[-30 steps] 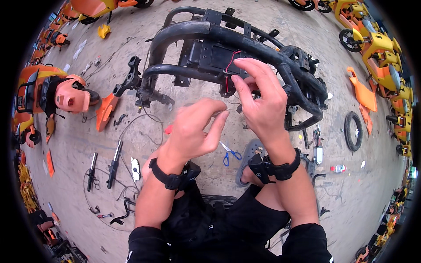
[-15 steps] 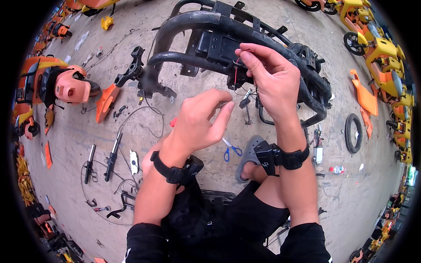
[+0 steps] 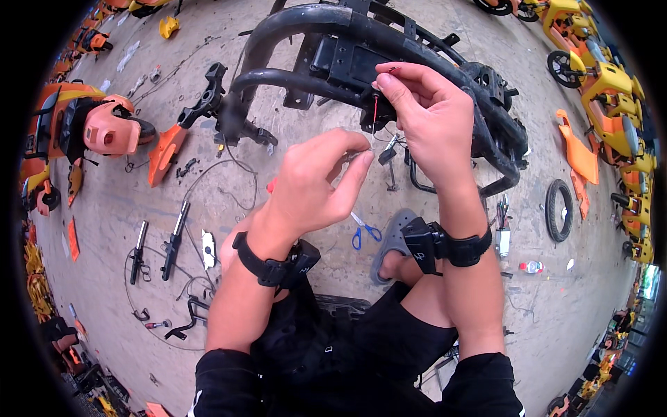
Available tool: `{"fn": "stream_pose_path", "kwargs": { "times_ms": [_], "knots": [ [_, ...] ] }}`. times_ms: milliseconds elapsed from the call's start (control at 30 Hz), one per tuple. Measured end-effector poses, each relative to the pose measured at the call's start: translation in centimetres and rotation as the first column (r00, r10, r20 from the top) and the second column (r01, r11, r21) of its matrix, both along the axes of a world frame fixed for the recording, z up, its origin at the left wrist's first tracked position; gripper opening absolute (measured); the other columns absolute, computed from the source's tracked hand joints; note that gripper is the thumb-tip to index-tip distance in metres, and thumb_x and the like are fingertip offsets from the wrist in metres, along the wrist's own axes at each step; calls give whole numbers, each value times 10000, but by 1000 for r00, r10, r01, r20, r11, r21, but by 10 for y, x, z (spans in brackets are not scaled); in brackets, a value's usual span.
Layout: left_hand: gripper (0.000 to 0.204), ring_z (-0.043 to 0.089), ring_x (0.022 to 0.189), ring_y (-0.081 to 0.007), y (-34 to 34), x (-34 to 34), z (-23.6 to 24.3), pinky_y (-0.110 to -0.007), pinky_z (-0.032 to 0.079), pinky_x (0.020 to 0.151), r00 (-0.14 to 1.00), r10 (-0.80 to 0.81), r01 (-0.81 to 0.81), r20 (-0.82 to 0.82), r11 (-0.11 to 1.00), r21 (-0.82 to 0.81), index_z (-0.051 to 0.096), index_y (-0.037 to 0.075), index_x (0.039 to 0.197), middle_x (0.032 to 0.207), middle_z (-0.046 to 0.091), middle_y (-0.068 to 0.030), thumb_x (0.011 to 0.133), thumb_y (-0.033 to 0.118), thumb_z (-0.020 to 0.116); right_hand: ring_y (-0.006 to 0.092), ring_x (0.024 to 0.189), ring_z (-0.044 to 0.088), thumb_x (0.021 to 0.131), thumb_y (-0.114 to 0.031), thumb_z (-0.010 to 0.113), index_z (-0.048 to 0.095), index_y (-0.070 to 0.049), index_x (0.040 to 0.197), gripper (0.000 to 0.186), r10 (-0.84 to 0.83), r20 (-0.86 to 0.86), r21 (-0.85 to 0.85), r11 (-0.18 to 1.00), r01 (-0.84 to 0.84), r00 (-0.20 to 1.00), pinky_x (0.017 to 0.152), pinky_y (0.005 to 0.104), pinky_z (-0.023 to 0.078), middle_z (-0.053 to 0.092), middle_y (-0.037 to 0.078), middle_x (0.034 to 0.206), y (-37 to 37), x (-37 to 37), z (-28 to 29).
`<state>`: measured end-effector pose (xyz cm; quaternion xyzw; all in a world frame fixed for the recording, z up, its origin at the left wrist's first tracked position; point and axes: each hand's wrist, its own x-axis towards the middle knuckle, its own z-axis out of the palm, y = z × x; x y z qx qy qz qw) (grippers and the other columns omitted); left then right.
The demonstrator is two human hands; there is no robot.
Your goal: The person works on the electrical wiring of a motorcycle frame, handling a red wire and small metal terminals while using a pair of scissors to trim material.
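A thin wire [image 3: 376, 110], red above and pale at its lower end, runs between my hands. My left hand [image 3: 313, 182] is closed, thumb and forefinger pinching the pale lower end. Above and to the right, my right hand [image 3: 439, 118] pinches the upper part of the wire, where a dark loop shows at the fingertips. My fingers hide both ends of the wire. Just beyond my hands lies a black tubular vehicle frame [image 3: 288, 79]. Each wrist wears a black strap with a small box.
Blue-handled scissors [image 3: 358, 238] lie on the floor beside my foot in a grey clog [image 3: 393, 243]. At left are two fork tubes [image 3: 174, 247], cables and an orange panel [image 3: 165, 156]. A tyre [image 3: 559, 210] and a bottle [image 3: 532, 267] lie at right. Scooters [image 3: 111, 131] line both sides.
My left hand has risen slightly, bringing its fingertips closer to my right hand. The right hand keeps its pinch almost in place. The whole view has shifted a little.
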<state>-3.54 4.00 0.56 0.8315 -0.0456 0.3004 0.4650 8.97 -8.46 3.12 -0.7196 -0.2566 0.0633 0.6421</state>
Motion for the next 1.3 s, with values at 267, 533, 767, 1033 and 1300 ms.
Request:
{"fn": "stream_pose_path", "kwargs": {
  "times_ms": [267, 533, 767, 1033, 1300],
  "knots": [
    [82, 553, 530, -139, 5, -4, -2, -266, 407, 499, 999, 9, -12, -44, 998, -65, 672, -7, 934, 757, 653, -91, 859, -9, 704, 60, 630, 570, 910, 0, 718, 722, -31, 1149, 240, -289, 408, 173, 956, 238, 866, 528, 204, 451, 710, 60, 948, -4, -22, 2],
    [85, 578, 538, -172, 8, -8, 2, -288, 420, 505, 996, 24, -35, -89, 991, -129, 669, -9, 941, 760, 661, -116, 864, -7, 705, 97, 602, 639, 896, -16, 720, 717, -23, 1080, 184, 4, 469, -58, 998, 26, 883, 521, 221, 488, 743, 101, 982, -20, -37, -3],
    [91, 572, 532, -177, 6, -5, 0, -293, 416, 499, 997, 17, -25, -69, 993, -116, 671, -4, 940, 771, 667, -113, 856, -10, 707, 84, 485, 596, 906, -59, 715, 715, -52, 1095, 189, -52, 215, -12, 998, 56, 975, 479, 250, 457, 691, 50, 661, -17, -36, -14],
    [46, 519, 579, -67, 4, -4, -3, -222, 368, 507, 1000, -4, 2, -21, 994, -106, 667, -27, 934, 737, 628, -36, 896, -2, 678, 158, 487, 636, 877, -83, 744, 723, -76, 1093, 217, -38, 378, -172, 979, 110, 925, 480, 296, 477, 674, 72, 637, -18, -39, -10],
    [35, 512, 578, -64, 4, -4, -2, -217, 358, 504, 1000, 18, -18, -2, 994, -105, 666, -30, 918, 741, 624, -33, 894, -9, 679, 229, 691, 718, 850, -29, 762, 741, -54, 1078, 231, 19, 721, -103, 992, 80, 692, 589, 299, 557, 740, 109, 840, -16, -19, -22]
  ]
}}
